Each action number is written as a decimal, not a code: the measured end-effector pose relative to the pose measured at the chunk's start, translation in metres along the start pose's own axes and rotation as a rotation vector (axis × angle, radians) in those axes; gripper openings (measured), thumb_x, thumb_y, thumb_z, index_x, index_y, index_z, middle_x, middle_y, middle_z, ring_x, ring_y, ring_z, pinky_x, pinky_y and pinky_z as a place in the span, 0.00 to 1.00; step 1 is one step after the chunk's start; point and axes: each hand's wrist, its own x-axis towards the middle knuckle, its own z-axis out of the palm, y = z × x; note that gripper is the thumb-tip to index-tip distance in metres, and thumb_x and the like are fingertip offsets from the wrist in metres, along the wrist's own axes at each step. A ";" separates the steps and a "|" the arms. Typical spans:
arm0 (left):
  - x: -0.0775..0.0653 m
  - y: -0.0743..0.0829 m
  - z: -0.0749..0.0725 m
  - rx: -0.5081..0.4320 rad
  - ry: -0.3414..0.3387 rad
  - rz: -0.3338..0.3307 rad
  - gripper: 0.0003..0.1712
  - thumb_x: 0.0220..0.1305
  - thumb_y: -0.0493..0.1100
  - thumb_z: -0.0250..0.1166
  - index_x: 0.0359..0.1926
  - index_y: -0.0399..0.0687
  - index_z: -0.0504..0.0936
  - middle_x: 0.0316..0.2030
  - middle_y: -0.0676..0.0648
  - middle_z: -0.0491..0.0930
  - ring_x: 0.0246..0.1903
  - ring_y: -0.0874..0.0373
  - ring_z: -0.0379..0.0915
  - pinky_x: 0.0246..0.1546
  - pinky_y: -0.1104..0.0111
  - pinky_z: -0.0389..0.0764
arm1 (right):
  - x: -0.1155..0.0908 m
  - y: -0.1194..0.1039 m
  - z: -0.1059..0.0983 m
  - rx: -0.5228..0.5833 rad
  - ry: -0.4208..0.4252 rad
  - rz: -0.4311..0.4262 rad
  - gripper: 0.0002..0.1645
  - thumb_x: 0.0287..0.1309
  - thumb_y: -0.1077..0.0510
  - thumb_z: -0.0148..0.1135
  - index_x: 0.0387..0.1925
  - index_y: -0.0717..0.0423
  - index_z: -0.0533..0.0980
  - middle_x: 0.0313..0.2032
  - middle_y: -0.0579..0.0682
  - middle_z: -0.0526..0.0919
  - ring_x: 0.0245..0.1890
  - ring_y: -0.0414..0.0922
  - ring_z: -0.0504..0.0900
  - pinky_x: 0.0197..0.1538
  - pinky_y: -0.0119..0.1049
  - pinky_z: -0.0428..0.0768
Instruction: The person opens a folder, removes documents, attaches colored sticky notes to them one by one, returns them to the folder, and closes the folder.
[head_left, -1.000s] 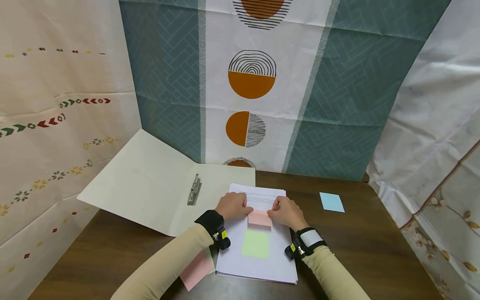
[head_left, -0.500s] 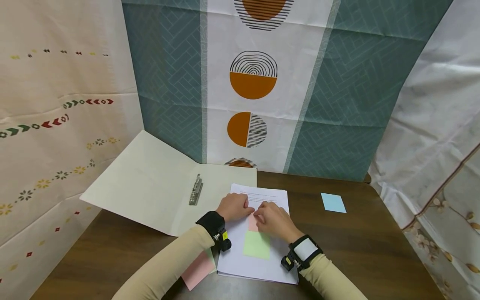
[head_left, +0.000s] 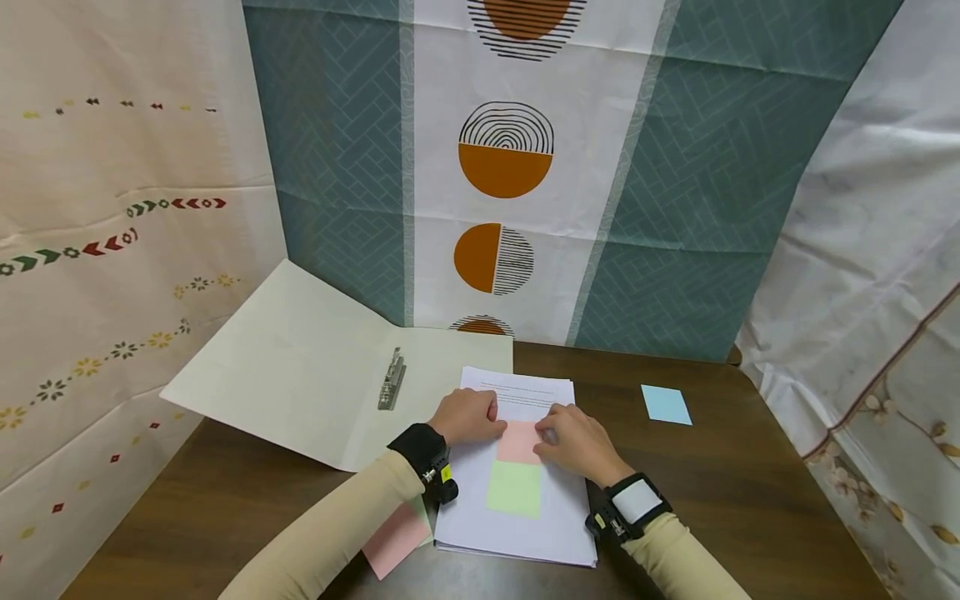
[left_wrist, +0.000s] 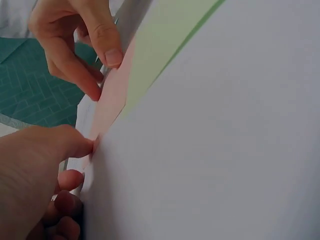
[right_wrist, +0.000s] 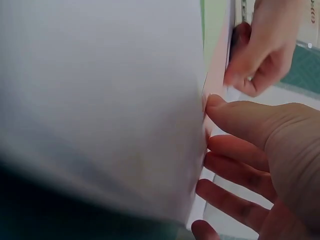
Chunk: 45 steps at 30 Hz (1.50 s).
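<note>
A pink sticky note point(head_left: 518, 442) lies on a white paper stack point(head_left: 517, 533), directly above a green sticky note point(head_left: 514, 490). My left hand point(head_left: 468, 415) is at the pink note's upper left corner; in the left wrist view its thumb point(left_wrist: 75, 142) presses the note's edge while the other fingers bend below. On the opposite side, my right hand point(head_left: 579, 443) touches the right edge with thumb and fingertips. From the right wrist, the right thumb point(right_wrist: 225, 107) rests at the pink edge, with the other fingers spread loosely. The note looks nearly flat against the page.
Behind and left stands an opened white folder point(head_left: 300, 367) with a metal clip point(head_left: 392, 379). A blue sticky note point(head_left: 666, 405) lies on the brown table point(head_left: 735, 500) at right. Another pink paper piece point(head_left: 397, 537) lies beside my left forearm. Patterned cloths surround the table.
The pink note, earlier raised between both hands, now lies on the page. My right hand swept left across it, then returned to its right edge. The left hand has barely moved.
</note>
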 end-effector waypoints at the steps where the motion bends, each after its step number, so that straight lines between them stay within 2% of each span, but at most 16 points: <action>1: -0.002 0.000 -0.001 0.005 -0.009 0.008 0.16 0.60 0.60 0.67 0.28 0.59 0.72 0.19 0.56 0.70 0.24 0.60 0.67 0.26 0.69 0.62 | -0.001 0.002 -0.001 -0.001 0.000 0.006 0.18 0.49 0.49 0.79 0.42 0.52 0.88 0.37 0.45 0.84 0.37 0.41 0.74 0.37 0.36 0.74; 5: -0.007 0.001 -0.005 0.000 -0.047 0.040 0.15 0.59 0.60 0.67 0.37 0.61 0.74 0.18 0.56 0.70 0.24 0.58 0.68 0.25 0.67 0.63 | -0.002 0.006 -0.003 -0.011 -0.001 0.001 0.18 0.49 0.50 0.79 0.42 0.53 0.88 0.39 0.47 0.85 0.39 0.43 0.76 0.40 0.39 0.77; 8: -0.009 0.002 -0.006 -0.007 -0.073 0.050 0.16 0.60 0.61 0.66 0.43 0.63 0.75 0.18 0.56 0.67 0.23 0.58 0.67 0.24 0.67 0.63 | -0.002 0.005 -0.005 -0.020 -0.001 -0.011 0.18 0.48 0.50 0.79 0.41 0.53 0.88 0.39 0.48 0.85 0.38 0.44 0.78 0.38 0.38 0.77; 12: -0.009 0.001 -0.005 -0.010 -0.077 0.058 0.17 0.60 0.61 0.66 0.46 0.64 0.75 0.19 0.56 0.68 0.24 0.58 0.67 0.24 0.67 0.63 | 0.001 -0.001 -0.006 -0.045 0.014 -0.052 0.22 0.45 0.50 0.81 0.43 0.53 0.87 0.42 0.49 0.86 0.40 0.46 0.81 0.37 0.39 0.79; 15: -0.009 0.000 -0.004 0.000 -0.059 0.065 0.17 0.60 0.61 0.66 0.45 0.65 0.75 0.20 0.56 0.72 0.25 0.58 0.68 0.25 0.67 0.64 | 0.004 -0.010 -0.004 -0.033 -0.002 -0.126 0.25 0.46 0.49 0.81 0.47 0.53 0.86 0.47 0.50 0.87 0.46 0.49 0.83 0.42 0.44 0.82; 19: -0.008 0.001 -0.001 -0.007 -0.044 0.080 0.17 0.60 0.62 0.66 0.46 0.64 0.75 0.21 0.57 0.72 0.26 0.59 0.68 0.26 0.67 0.65 | 0.003 -0.016 0.001 0.026 -0.069 -0.189 0.24 0.49 0.48 0.79 0.48 0.51 0.86 0.51 0.50 0.87 0.52 0.52 0.84 0.46 0.54 0.81; 21: -0.009 0.001 0.000 -0.021 -0.046 0.083 0.18 0.60 0.62 0.67 0.46 0.63 0.75 0.20 0.57 0.69 0.26 0.59 0.67 0.26 0.67 0.64 | 0.002 -0.015 0.003 0.037 -0.083 -0.171 0.23 0.50 0.47 0.78 0.48 0.51 0.86 0.53 0.50 0.87 0.54 0.52 0.83 0.48 0.56 0.81; 25: -0.011 0.002 -0.003 -0.046 -0.067 0.064 0.19 0.61 0.61 0.67 0.47 0.61 0.75 0.18 0.57 0.64 0.24 0.60 0.66 0.26 0.68 0.63 | -0.003 -0.003 0.002 0.022 -0.058 -0.066 0.25 0.49 0.46 0.79 0.48 0.52 0.86 0.55 0.50 0.86 0.57 0.52 0.81 0.55 0.55 0.80; 28: -0.012 0.003 -0.006 -0.059 -0.082 0.037 0.19 0.61 0.60 0.68 0.47 0.61 0.75 0.18 0.57 0.65 0.24 0.59 0.67 0.27 0.68 0.64 | -0.005 0.007 -0.001 0.018 -0.043 -0.002 0.25 0.49 0.47 0.79 0.49 0.52 0.86 0.56 0.49 0.85 0.59 0.52 0.81 0.58 0.57 0.79; 31: -0.013 0.004 -0.008 -0.062 -0.084 0.020 0.19 0.62 0.60 0.68 0.47 0.61 0.75 0.19 0.56 0.68 0.25 0.58 0.69 0.28 0.67 0.65 | -0.004 0.012 -0.004 0.024 -0.049 0.008 0.25 0.49 0.47 0.79 0.49 0.52 0.86 0.57 0.50 0.85 0.59 0.53 0.80 0.58 0.58 0.78; 36: -0.014 0.003 -0.008 -0.084 -0.067 0.018 0.19 0.61 0.59 0.68 0.47 0.59 0.75 0.20 0.55 0.68 0.25 0.58 0.69 0.29 0.68 0.65 | 0.000 0.013 -0.009 0.022 -0.075 -0.026 0.28 0.46 0.47 0.81 0.50 0.51 0.85 0.54 0.49 0.85 0.56 0.51 0.81 0.54 0.55 0.81; 40: -0.012 -0.004 -0.005 -0.160 -0.034 0.012 0.17 0.62 0.58 0.68 0.46 0.58 0.76 0.20 0.55 0.67 0.23 0.60 0.66 0.28 0.69 0.63 | 0.002 0.014 -0.012 0.044 -0.084 -0.025 0.33 0.43 0.45 0.82 0.52 0.50 0.84 0.54 0.49 0.85 0.56 0.49 0.81 0.55 0.53 0.81; 45: -0.015 -0.021 -0.005 -0.329 0.044 0.008 0.11 0.65 0.53 0.67 0.42 0.56 0.77 0.20 0.55 0.69 0.20 0.62 0.65 0.25 0.71 0.63 | 0.002 0.022 -0.014 0.089 -0.055 0.036 0.39 0.46 0.36 0.78 0.58 0.50 0.81 0.59 0.52 0.83 0.61 0.51 0.78 0.60 0.56 0.80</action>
